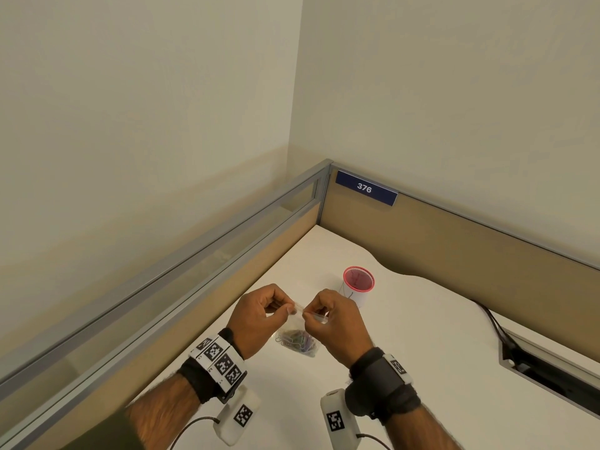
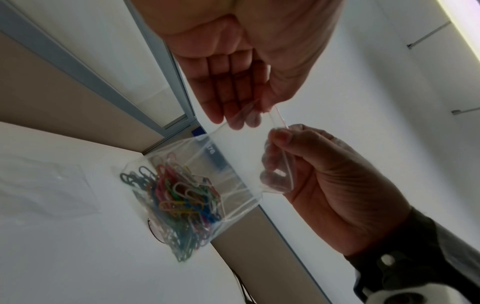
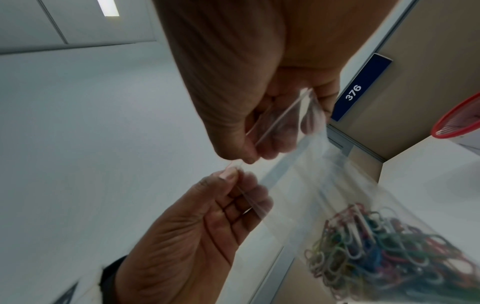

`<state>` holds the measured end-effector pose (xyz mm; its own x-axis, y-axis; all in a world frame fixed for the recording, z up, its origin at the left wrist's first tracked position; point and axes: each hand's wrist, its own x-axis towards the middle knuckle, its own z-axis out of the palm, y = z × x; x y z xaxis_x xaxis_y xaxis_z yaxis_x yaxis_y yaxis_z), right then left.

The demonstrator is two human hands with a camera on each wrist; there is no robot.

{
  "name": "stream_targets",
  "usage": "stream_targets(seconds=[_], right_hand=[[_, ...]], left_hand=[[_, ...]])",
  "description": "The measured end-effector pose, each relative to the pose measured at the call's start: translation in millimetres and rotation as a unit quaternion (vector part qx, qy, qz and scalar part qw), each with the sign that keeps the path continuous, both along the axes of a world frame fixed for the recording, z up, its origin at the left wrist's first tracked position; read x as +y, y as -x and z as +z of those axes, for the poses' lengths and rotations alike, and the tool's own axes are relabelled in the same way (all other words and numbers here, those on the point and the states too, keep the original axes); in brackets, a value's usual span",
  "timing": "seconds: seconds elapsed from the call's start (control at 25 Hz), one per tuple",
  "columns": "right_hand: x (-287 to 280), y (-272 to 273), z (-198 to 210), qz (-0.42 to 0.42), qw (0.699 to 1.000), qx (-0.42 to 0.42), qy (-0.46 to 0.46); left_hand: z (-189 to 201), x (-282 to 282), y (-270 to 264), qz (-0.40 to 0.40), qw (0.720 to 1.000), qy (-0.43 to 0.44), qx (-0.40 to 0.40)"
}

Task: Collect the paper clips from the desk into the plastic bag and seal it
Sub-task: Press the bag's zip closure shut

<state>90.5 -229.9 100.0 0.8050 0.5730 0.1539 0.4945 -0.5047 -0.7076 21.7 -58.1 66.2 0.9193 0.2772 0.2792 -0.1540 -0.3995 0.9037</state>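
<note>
A small clear plastic bag [image 1: 297, 332] hangs from both hands over the white desk [image 1: 422, 352]. A bunch of coloured paper clips [image 1: 298, 344] sits in its bottom. My left hand [image 1: 290, 309] pinches the left part of the bag's top strip, and my right hand [image 1: 307, 315] pinches the right part close beside it. The left wrist view shows the bag [image 2: 233, 162], the clips [image 2: 179, 203] and the thumb and fingers of each hand on the strip. In the right wrist view the bag [image 3: 306, 185] stretches down to the clips [image 3: 376, 253]. Whether the strip is pressed closed is not clear.
A white cup with a red rim [image 1: 357, 285] stands just behind the hands. Tan partition walls with a blue "376" sign [image 1: 365, 189] close the desk at the back and left. A black cable [image 1: 493, 323] runs into a desk slot [image 1: 552, 371] at the right.
</note>
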Motion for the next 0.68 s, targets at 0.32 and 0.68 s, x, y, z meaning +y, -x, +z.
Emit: stream_targets(seconds=[0.32,0.68], right_hand=[[-23.4,-7.2,-2.5,-0.004,1.000,-0.005,-0.018],[-35.4,-12.0,-3.8,-0.015,0.998,0.014,-0.053]], left_hand=[[-3.8,7.5,-3.7,0.014,0.999,0.047,0.014],[-12.4,15.2,-9.1,0.014,0.994,0.103,0.030]])
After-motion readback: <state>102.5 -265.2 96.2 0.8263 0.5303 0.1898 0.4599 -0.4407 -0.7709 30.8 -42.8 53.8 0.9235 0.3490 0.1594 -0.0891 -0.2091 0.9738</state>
